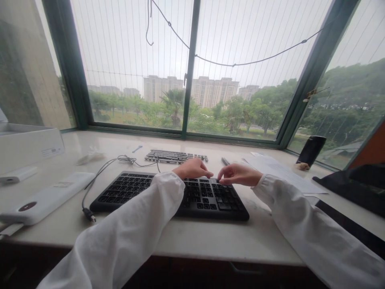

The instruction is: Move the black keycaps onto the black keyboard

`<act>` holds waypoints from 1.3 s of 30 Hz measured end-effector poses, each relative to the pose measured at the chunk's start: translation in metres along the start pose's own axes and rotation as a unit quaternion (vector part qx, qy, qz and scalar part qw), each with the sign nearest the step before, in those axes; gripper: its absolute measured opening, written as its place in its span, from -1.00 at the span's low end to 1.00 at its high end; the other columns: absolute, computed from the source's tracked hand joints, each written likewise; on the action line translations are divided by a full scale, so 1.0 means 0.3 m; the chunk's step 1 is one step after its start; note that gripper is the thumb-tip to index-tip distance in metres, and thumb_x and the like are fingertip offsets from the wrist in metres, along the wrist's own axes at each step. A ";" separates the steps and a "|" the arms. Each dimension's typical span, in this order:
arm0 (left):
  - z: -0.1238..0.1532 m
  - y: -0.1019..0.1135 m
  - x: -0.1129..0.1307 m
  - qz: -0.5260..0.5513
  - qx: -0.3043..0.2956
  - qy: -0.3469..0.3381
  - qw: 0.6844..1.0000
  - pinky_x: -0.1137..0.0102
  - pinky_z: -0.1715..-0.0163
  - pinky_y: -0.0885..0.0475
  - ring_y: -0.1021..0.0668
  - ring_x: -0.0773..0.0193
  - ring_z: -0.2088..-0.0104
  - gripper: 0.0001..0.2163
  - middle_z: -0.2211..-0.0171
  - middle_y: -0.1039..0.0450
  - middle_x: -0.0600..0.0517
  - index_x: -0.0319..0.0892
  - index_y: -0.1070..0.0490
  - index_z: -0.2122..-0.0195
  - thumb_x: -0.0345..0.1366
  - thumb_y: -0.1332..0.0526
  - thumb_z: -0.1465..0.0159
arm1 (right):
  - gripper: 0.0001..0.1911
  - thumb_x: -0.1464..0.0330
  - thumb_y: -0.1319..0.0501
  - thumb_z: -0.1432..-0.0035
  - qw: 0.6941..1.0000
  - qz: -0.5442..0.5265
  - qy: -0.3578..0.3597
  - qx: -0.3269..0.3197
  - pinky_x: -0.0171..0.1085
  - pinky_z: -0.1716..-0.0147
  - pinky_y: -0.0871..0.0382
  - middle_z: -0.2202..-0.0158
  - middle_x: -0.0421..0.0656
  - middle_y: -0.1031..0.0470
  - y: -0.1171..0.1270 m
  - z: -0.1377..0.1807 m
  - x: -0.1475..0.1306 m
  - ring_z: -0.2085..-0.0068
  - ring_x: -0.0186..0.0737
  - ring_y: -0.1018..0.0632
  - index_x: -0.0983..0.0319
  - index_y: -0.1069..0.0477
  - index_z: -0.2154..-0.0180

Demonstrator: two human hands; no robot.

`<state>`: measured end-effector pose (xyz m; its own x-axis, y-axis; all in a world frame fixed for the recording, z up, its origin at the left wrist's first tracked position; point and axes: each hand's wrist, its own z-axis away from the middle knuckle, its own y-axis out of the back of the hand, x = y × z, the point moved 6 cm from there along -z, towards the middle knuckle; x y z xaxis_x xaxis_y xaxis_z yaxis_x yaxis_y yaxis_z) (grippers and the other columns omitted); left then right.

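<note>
A black keyboard (126,192) lies on the pale desk (210,237) in front of me. Both my hands, in white sleeves, hover over its far right part. My left hand (194,168) is curled, its fingertips pinched together just above the top row of keys. My right hand (237,174) faces it, its fingers also pinched at the same spot on the keys. Whatever sits between the fingertips is too small to make out. A second, thinner keyboard (176,156) lies farther back near the window.
A white power bank (45,198) and a white box (27,146) sit at the left. A black cable (99,176) runs beside the keyboard. Papers (282,172), a dark cup (311,150) and a black stand (351,186) are at the right. The window frame (188,80) stands behind.
</note>
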<state>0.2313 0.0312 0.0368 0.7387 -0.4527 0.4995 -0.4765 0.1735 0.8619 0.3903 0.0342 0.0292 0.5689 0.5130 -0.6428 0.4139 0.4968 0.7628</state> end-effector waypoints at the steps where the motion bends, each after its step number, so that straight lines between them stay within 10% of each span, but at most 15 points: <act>1: 0.003 -0.008 0.005 0.027 -0.031 -0.004 0.999 0.45 0.40 -0.29 -0.50 0.30 0.39 -0.61 0.43 -0.55 0.06 -0.13 -0.62 0.31 0.08 -0.26 -0.06 | -0.46 0.01 -0.27 0.04 1.000 -0.011 0.001 -0.013 -0.36 0.52 -0.06 0.58 -0.28 -0.30 -0.017 0.010 -0.007 0.51 -0.42 -0.26 0.34 -0.51 0.21; 14: 0.036 -0.068 0.026 0.051 -0.148 0.023 0.987 0.45 0.34 -0.20 -0.45 0.29 0.33 -0.54 0.38 -0.56 0.08 -0.09 -0.61 0.27 0.12 -0.33 0.09 | -0.51 0.02 -0.29 0.08 0.998 0.026 -0.026 -0.059 -0.36 0.55 -0.09 0.58 -0.26 -0.35 -0.095 0.036 -0.051 0.50 -0.38 -0.29 0.29 -0.55 0.26; 39: 0.041 -0.073 0.053 0.058 -0.125 0.012 0.990 0.46 0.35 -0.22 -0.49 0.28 0.31 -0.62 0.42 -0.56 0.09 -0.06 -0.62 0.33 0.05 -0.37 0.12 | -0.53 0.02 -0.36 0.19 0.997 -0.065 -0.028 -0.036 -0.29 0.38 -0.33 0.47 -0.15 -0.54 -0.089 0.024 -0.013 0.39 -0.24 -0.50 0.25 -0.58 0.34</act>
<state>0.2474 0.0095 0.0248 0.6979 -0.3972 0.5959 -0.4282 0.4356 0.7918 0.3821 0.0139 0.0120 0.5526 0.4022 -0.7300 0.4360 0.6069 0.6645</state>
